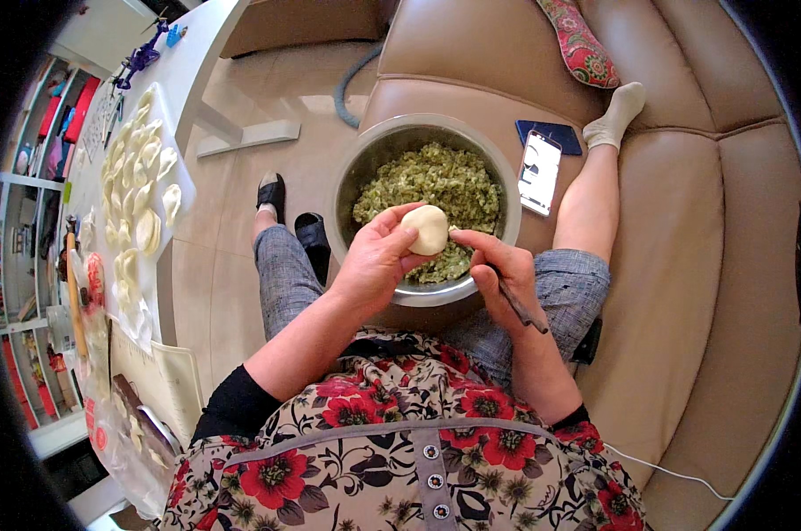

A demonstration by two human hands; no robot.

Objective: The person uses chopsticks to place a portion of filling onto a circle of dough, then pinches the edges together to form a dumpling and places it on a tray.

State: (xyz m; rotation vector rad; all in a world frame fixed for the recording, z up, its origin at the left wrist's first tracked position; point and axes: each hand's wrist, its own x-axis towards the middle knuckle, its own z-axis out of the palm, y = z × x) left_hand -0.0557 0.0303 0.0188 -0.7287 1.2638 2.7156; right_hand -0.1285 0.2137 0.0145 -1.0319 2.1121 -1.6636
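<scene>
My left hand (374,255) pinches a round, pale dough wrapper (428,230) between thumb and fingers. It hovers over a large steel bowl (342,192) of chopped green filling (433,176). Just right of the wrapper is my right hand (506,265), its index finger extended and a small pale bit at the fingertip. A dark stick-like utensil (523,312), perhaps chopsticks, is held in that hand's palm, its end sticking out toward the wrist. The bowl stands between my legs at the sofa's edge.
On the white table (204,50) at left, a white board (183,182) carries many shaped dumplings (138,172) and stacked wrappers (148,232). A rolling pin (76,299) lies nearer me. A lit phone (539,172) and a dark blue flat object (563,136) rest on the sofa (665,265).
</scene>
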